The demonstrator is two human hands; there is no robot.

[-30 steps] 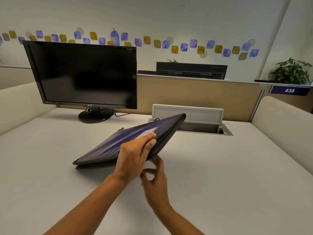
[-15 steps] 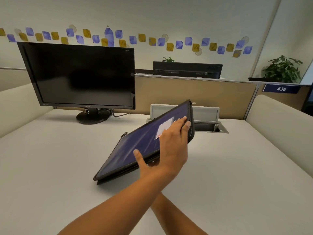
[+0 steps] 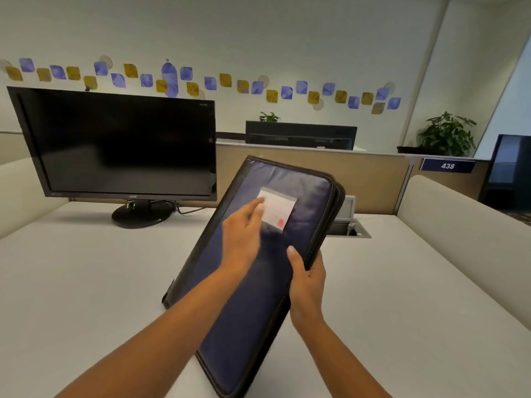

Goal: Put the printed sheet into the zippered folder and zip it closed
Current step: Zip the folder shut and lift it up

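The dark blue zippered folder [image 3: 253, 311] with black stitched edging is raised steeply off the desk, its cover facing me and a white label [image 3: 277, 209] on the upper part. My right hand [image 3: 306, 282] grips the folder's right edge, thumb on the cover and fingers behind. My left hand [image 3: 244, 237], blurred, lies on the cover with its fingers extended toward the label. No printed sheet is in sight.
A black monitor [image 3: 120, 145] on a round stand occupies the desk's back left. A cable hatch [image 3: 349, 225] sits in the white desk [image 3: 86, 282] behind the folder. Beige partitions, a second monitor [image 3: 300, 135] and a potted plant [image 3: 446, 135] lie beyond.
The folder has swung from nearly flat to steeply raised and closer to me. My right hand came up from under it onto its right edge; my left hand slid to the cover's middle.
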